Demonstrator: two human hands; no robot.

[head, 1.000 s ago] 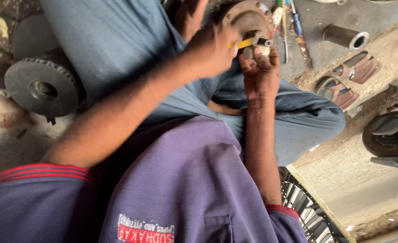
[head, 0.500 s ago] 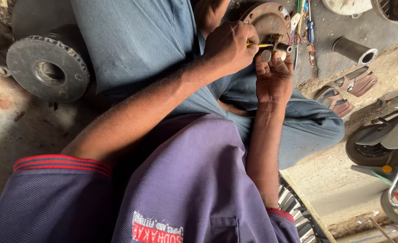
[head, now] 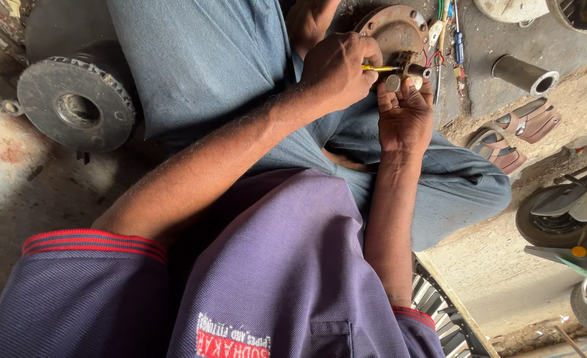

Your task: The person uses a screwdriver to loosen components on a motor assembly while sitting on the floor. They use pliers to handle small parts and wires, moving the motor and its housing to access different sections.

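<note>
I sit cross-legged in blue jeans and a purple shirt. My left hand (head: 338, 69) is closed on a thin yellow-handled tool (head: 381, 67), whose tip points right at a small fitting on a rusty round metal plate (head: 394, 30). Just below it, the fingers of my right hand (head: 405, 114) pinch a small round grey metal piece (head: 393, 83) at the plate's lower edge. Red and dark wires (head: 434, 58) come off the fitting beside my fingertips.
A heavy toothed metal disc (head: 74, 106) lies on the floor at the left. At the right are a short metal tube (head: 522, 74), a pair of sandals (head: 512, 136), a blue-handled screwdriver (head: 458, 34), a scooter wheel (head: 559, 215) and a wire grille (head: 439, 305).
Both hands have stayed together at the rusty plate. The view has shifted slightly, so the hands and the disc sit a little lower in the picture.
</note>
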